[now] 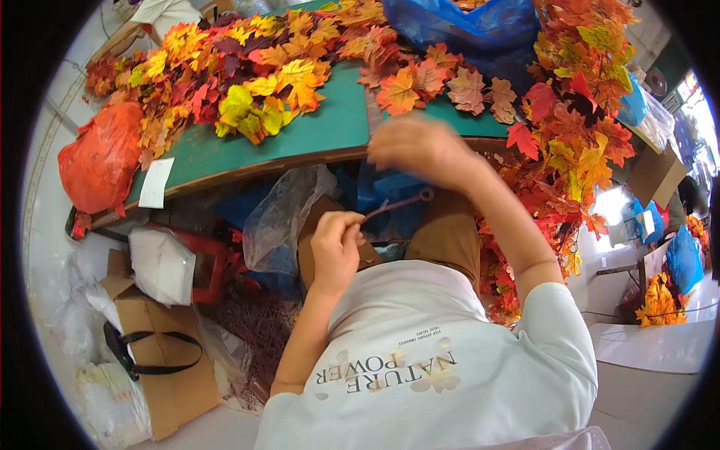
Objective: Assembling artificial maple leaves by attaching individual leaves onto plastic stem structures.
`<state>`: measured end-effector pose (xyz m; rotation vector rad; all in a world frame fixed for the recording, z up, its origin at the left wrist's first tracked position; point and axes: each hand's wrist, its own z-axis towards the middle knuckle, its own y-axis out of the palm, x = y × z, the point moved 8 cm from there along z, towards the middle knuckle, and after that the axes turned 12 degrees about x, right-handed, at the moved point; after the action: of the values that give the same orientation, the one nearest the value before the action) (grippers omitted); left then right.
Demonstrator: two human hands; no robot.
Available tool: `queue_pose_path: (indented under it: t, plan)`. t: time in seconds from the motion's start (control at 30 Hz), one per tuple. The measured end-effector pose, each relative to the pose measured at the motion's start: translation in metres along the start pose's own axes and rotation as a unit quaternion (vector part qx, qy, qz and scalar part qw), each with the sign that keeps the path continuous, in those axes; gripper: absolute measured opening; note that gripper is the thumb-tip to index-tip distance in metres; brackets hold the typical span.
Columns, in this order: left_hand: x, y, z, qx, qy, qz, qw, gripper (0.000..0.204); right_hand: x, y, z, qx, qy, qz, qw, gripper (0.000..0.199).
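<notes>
My left hand [336, 251] is closed in a pinch on a thin reddish-brown stem [399, 204] with a small ring at its far end. It holds the stem above my lap, pointing to the right. Over the table's front edge is my right hand [420, 150], smeared by motion; whether its fingers hold anything cannot be made out. Just beyond it, on the green table [341, 112], lie orange and pink artificial maple leaves [409, 86]. A cluster of yellow leaves [251, 112] lies farther left.
A long pile of artificial autumn leaves [195, 75] covers the table's back left. More leaves [577, 150] hang over the right end. A blue plastic bag [469, 30] stands at the back, a red bag [101, 157] at the left corner. Below left is a cardboard box [169, 367].
</notes>
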<state>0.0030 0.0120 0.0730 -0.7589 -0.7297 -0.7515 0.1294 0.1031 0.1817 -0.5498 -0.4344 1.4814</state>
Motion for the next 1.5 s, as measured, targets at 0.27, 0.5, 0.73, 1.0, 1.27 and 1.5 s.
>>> queue_pose_path:
  t: [0.27, 0.5, 0.73, 1.0, 1.27, 1.5]
  plan:
    - [-0.063, 0.008, -0.007, 0.027, -0.403, -0.472, 0.783, 0.011, 0.167, 0.007, -0.063, -0.160, 0.159, -0.381, 0.896, 0.012]
    - [-0.068, 0.005, -0.010, 0.044, -0.408, -0.501, 0.762, 0.012, 0.171, 0.016, -0.069, -0.202, 0.167, -0.420, 0.869, 0.009]
    - [-0.072, 0.011, -0.016, 0.020, -0.421, -0.489, 0.764, 0.014, 0.177, -0.004, -0.062, -0.113, 0.184, -0.438, 0.873, 0.014]
    - [-0.069, 0.011, -0.018, 0.018, -0.430, -0.470, 0.770, 0.011, 0.183, -0.026, -0.045, 0.015, 0.146, -0.383, 0.912, 0.021]
    - [-0.070, 0.011, -0.019, 0.023, -0.426, -0.483, 0.765, 0.009, 0.183, -0.013, -0.028, -0.080, 0.233, -0.352, 0.903, 0.024]
    - [-0.069, 0.010, -0.016, 0.031, -0.421, -0.497, 0.758, 0.008, 0.201, -0.016, -0.016, -0.021, 0.312, -0.252, 0.916, 0.014]
